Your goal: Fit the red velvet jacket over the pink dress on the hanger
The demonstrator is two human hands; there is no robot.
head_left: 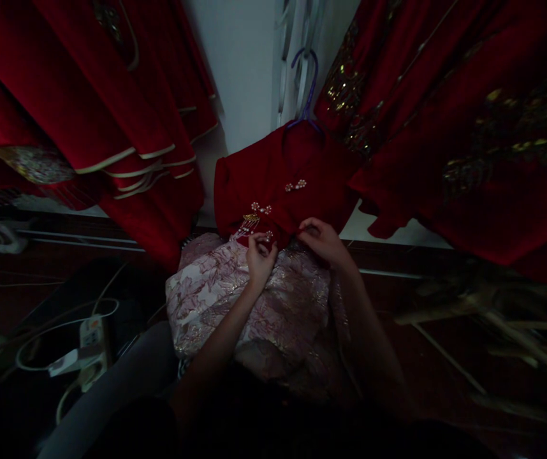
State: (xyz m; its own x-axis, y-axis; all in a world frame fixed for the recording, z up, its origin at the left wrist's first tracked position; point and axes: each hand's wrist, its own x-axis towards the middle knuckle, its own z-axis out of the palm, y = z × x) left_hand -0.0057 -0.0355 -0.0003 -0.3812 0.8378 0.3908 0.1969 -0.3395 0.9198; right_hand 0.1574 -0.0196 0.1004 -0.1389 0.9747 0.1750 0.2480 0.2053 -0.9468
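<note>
A dark red jacket (278,175) hangs on a purple hanger (308,83), with pearl frog buttons and a gold tassel down its front. Below it lies a pink and gold patterned skirt (235,299). My left hand (260,255) is closed in a pinch at the jacket's lower hem, beside the lowest pearl button (266,236). My right hand (319,241) is also closed, gripping the hem a little to the right. Both forearms reach up over the skirt.
Red velvet garments with gold trim (125,127) hang at the left, and embroidered red garments (469,127) at the right. A white power strip (89,341) with cables lies on the dark floor at the lower left. Wooden poles (493,319) lie at the right.
</note>
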